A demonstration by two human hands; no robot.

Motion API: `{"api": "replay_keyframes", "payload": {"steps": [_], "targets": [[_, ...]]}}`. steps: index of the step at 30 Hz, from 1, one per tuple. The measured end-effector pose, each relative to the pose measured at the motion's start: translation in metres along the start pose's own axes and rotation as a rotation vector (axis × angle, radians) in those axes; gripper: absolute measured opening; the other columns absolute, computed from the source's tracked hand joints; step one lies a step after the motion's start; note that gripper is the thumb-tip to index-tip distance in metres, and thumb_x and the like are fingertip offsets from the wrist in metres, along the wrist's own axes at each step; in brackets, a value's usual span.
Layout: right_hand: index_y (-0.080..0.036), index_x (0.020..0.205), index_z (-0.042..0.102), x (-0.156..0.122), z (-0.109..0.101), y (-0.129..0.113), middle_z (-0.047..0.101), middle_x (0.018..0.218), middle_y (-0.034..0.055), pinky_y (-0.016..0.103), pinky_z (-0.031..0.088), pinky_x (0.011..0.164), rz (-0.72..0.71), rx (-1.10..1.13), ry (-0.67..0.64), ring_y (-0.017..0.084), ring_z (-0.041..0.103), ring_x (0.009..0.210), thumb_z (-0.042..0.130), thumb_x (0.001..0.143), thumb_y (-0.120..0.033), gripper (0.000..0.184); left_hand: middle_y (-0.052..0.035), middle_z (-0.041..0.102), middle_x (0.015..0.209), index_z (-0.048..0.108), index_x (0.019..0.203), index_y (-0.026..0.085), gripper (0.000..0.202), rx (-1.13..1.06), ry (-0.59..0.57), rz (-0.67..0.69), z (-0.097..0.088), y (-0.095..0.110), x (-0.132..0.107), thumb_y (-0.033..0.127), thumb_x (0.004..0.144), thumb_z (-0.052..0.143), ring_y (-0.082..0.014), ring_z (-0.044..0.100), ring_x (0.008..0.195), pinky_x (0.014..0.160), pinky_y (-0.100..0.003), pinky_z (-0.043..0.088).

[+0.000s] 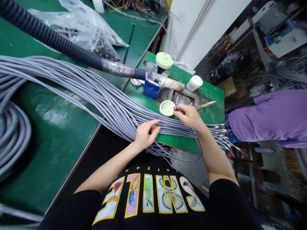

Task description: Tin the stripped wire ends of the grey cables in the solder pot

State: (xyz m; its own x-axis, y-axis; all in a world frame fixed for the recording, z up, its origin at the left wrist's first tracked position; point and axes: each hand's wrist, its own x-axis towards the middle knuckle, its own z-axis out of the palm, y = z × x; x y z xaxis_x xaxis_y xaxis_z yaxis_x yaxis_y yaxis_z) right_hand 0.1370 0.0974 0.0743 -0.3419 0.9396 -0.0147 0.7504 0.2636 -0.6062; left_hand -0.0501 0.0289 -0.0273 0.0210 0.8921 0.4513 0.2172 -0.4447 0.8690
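Sideways, left-to-right, grey cables [100, 95]; right hand [189, 115] grip pinched on wire ends [175, 109], left hand [146, 134] open.

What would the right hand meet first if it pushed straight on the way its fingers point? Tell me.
Probably the pale green dish: the right hand pinches wire ends at its rim, fingertips aimed into it. Depth is hard to judge.

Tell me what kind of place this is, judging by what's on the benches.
Probably a cable or wire-harness assembly workshop. A thick bundle of grey insulated cables lies across green-topped workbenches, a black corrugated hose runs overhead, and the right hand holds stripped wire ends over a small round pale green dish.
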Motion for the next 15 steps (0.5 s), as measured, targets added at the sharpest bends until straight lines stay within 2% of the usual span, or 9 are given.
{"api": "replay_keyframes", "payload": {"steps": [3, 7, 11, 15], "targets": [[-0.015, 0.071, 0.062, 0.029, 0.0, 0.006, 0.058, 0.06, 0.0003, 0.024, 0.029, 0.056, -0.005, -0.316, -0.109, 0.012, 0.048, 0.058, 0.052, 0.08, -0.023, 0.016, 0.0005, 0.064, 0.064, 0.062, 0.105, 0.018, 0.024, 0.166, -0.06, 0.131, 0.001, -0.009, -0.003, 0.026, 0.084, 0.056, -0.0116, 0.056, 0.057, 0.062, -0.027, 0.041], [-0.018, 0.09, 0.069, 0.049, 0.01, 0.003, 0.07, 0.083, 0.0059, 0.026, 0.033, 0.062, 0.009, -0.638, -0.217, 0.018, 0.06, 0.076, 0.046, 0.083, -0.023, 0.024, -0.0001, 0.066, 0.067, 0.061, 0.109, 0.018, 0.025, 0.236, -0.076, 0.222, 0.004, -0.012, -0.005, 0.023, 0.085, 0.054, -0.0122, 0.059, 0.06, 0.061, -0.027, 0.037], [-0.02, 0.099, 0.069, 0.054, 0.017, -0.001, 0.072, 0.096, 0.009, 0.028, 0.038, 0.067, 0.018, -0.761, -0.286, 0.023, 0.064, 0.085, 0.044, 0.086, -0.026, 0.029, 0.0001, 0.065, 0.066, 0.06, 0.11, 0.018, 0.026, 0.245, -0.062, 0.272, 0.003, -0.012, -0.005, 0.02, 0.085, 0.054, -0.0121, 0.058, 0.059, 0.059, -0.027, 0.035], [-0.018, 0.101, 0.069, 0.057, 0.02, -0.005, 0.072, 0.098, 0.011, 0.028, 0.039, 0.068, 0.037, -0.803, -0.326, 0.023, 0.065, 0.088, 0.043, 0.087, -0.027, 0.03, 0.0007, 0.064, 0.064, 0.061, 0.109, 0.018, 0.025, 0.237, -0.078, 0.25, 0.003, -0.013, -0.006, 0.022, 0.085, 0.053, -0.012, 0.057, 0.058, 0.059, -0.028, 0.035]]}}
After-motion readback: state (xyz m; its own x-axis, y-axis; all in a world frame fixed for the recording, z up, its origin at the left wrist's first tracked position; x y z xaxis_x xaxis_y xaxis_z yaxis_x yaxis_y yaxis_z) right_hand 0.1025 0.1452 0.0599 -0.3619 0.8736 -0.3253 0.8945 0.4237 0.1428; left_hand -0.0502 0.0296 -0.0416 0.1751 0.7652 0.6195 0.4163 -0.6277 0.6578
